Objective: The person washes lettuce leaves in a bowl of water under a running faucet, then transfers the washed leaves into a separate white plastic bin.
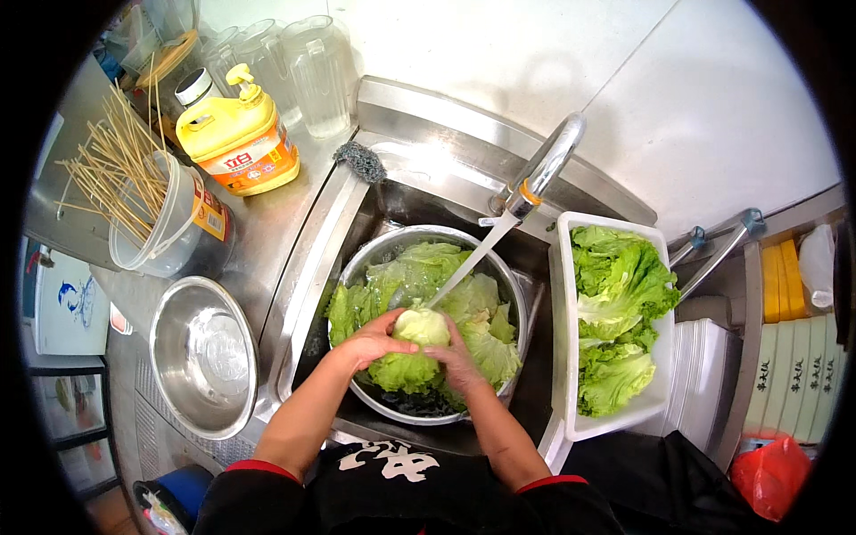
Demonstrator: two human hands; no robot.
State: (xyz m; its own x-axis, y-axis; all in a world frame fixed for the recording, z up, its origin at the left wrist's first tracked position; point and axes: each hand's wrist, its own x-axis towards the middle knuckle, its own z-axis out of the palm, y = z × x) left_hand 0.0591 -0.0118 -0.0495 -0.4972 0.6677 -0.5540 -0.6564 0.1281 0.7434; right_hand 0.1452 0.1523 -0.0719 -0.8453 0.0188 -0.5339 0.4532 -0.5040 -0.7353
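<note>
Both my hands grip one head of lettuce (421, 328), its pale base turned up, under water running from the faucet (546, 169). My left hand (373, 342) wraps its left side, and my right hand (456, 358) closes round its right side. Below them, a round metal basin (364, 260) stands in the sink (401, 198), holding water and more lettuce leaves (486, 330). The lower leaves of the held head hang over the basin. Right of the basin, a white plastic tub (563, 357) holds green lettuce (620, 303).
On the left counter are an empty steel bowl (168, 374), a clear bucket of wooden skewers (178, 232), a yellow detergent bottle (239, 143) and clear pitchers (314, 80). A steel scourer (360, 161) lies at the sink's edge. A red plastic bag (771, 477) sits far right.
</note>
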